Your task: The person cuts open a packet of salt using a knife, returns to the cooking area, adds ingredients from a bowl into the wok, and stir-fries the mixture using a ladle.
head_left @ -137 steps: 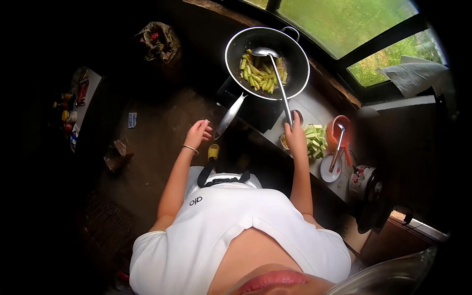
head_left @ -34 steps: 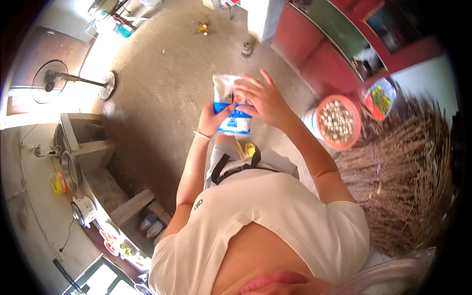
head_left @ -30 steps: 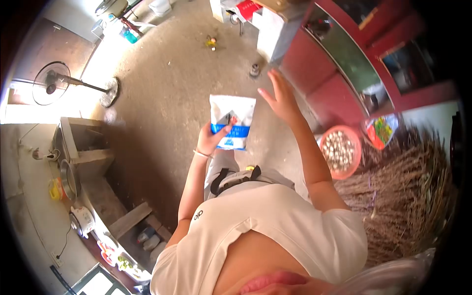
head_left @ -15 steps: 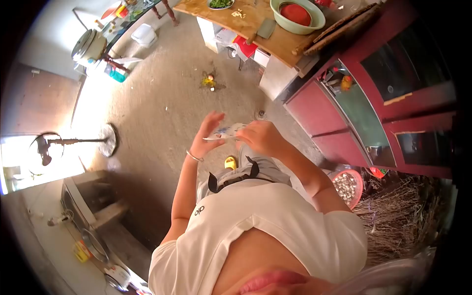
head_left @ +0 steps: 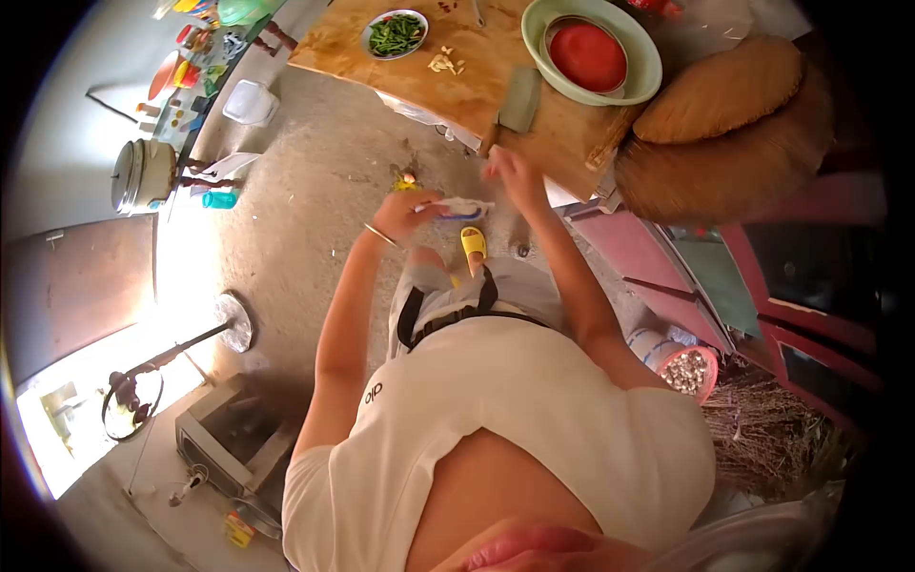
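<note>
My left hand is closed on a white packet with blue print, held out in front of my lap; its exact kind is not clear. My right hand is raised at the table's near edge, apart from the packet. Its fingers are blurred close to the handle of a cleaver lying on the wooden table; whether they touch it I cannot tell. On the table are a bowl of cut green vegetables, pale peeled pieces and a pale green basin holding a red round thing.
Two round brown woven lids lean at the table's right end. Maroon cabinets and a pink bucket stand to my right. A standing fan and a side table with a cooker are at left. Scraps lie on the floor.
My right hand has let go of the packet and moved up toward the table edge and cleaver handle. My left hand keeps the packet, slightly higher. The view has shifted closer to the table.
</note>
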